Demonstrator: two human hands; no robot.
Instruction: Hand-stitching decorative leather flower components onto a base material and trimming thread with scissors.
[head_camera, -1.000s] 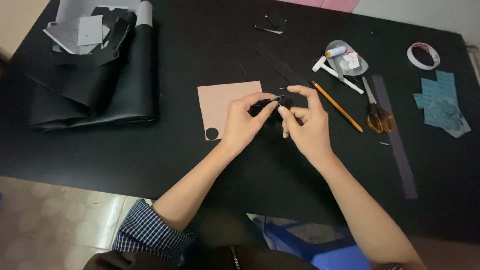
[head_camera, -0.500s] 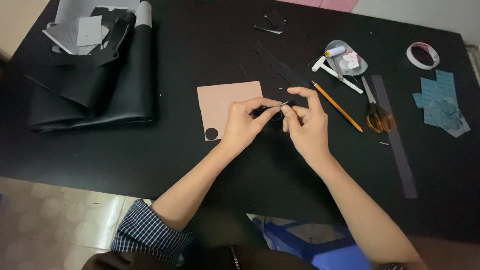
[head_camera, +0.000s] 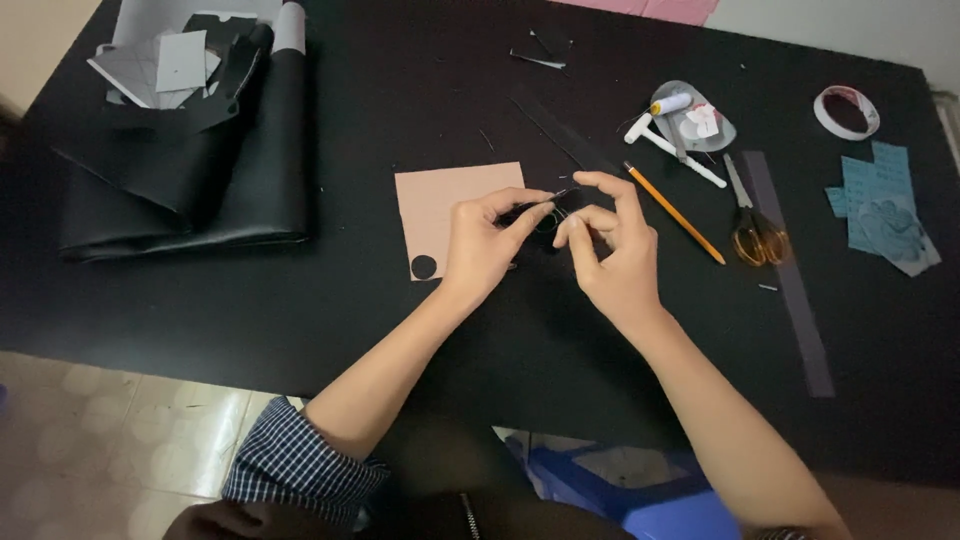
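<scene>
A craft workbench is showing here: a black table (head_camera: 300, 300) is carrying scissors (head_camera: 755, 235), a pencil (head_camera: 675, 213) and a tape roll (head_camera: 846, 111) right of the fingers (head_camera: 560, 215), folded black leather (head_camera: 190, 180) lying left.

a black table (head_camera: 300, 310) carries everything. just left of the pinching fingers lies a tan card (head_camera: 440, 200) with a round hole. right of them: a yellow pencil (head_camera: 675, 212), scissors (head_camera: 755, 225), a long grey strip (head_camera: 795, 300), blue paper scraps (head_camera: 885, 210), a tape roll (head_camera: 846, 110). far left, folded black leather (head_camera: 190, 190).
</scene>
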